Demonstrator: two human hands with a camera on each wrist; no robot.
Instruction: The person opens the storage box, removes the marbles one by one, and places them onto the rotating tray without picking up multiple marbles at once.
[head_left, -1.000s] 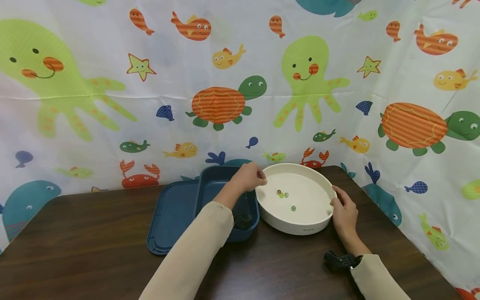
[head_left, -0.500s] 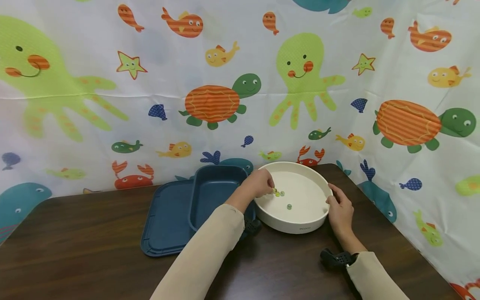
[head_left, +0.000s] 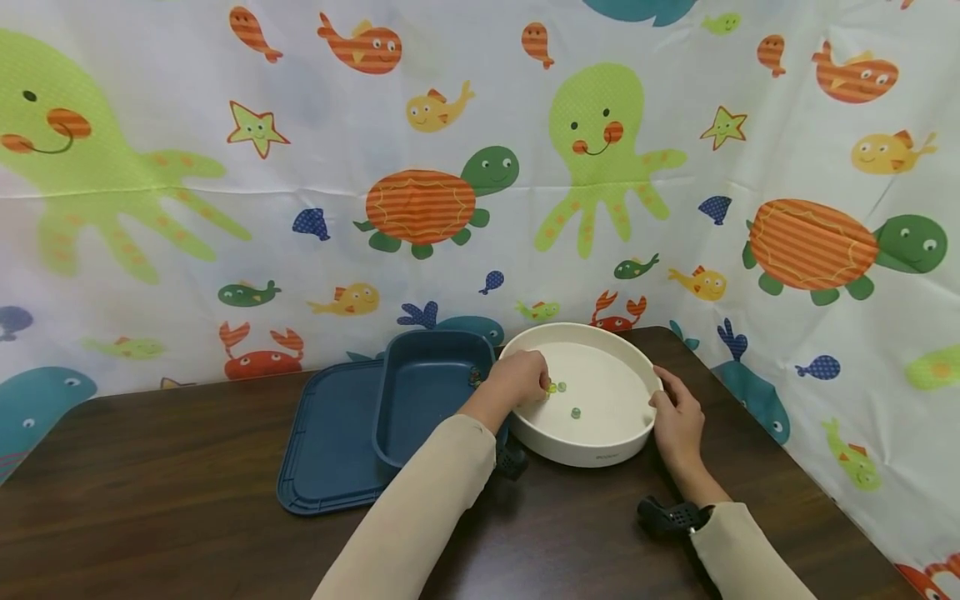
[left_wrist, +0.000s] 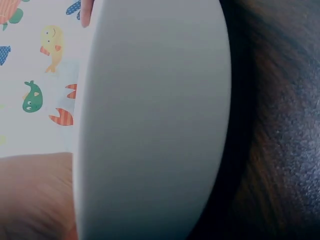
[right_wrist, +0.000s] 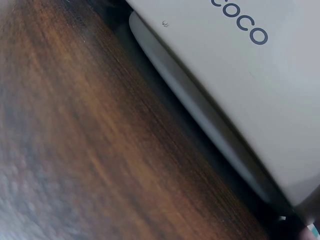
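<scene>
In the head view my left hand (head_left: 522, 377) reaches over the near-left rim of a round white tray (head_left: 600, 346), its curled fingers down at the marbles inside. The brownish marble is hidden behind these fingers. A yellow-green marble (head_left: 552, 388) shows right at the fingertips, with a pale green marble (head_left: 562, 387) just beside it. Another green marble (head_left: 576, 413) lies apart, nearer the front. My right hand (head_left: 679, 421) grips the tray's right rim, thumb on the inside. The left wrist view is mostly filled by the white tray wall (left_wrist: 155, 115).
A deep blue rectangular container (head_left: 420, 392) stands left of the tray, several marbles (head_left: 475, 377) at its right side. Under its left part lies a flat blue lid (head_left: 322, 450). A sea-animal cloth (head_left: 450, 83) hangs behind the dark wooden table (head_left: 150, 492).
My left hand has moved from above the left rim down into the tray and over the brownish marble, which its fingers now cover. My right hand keeps hold of the rim.
</scene>
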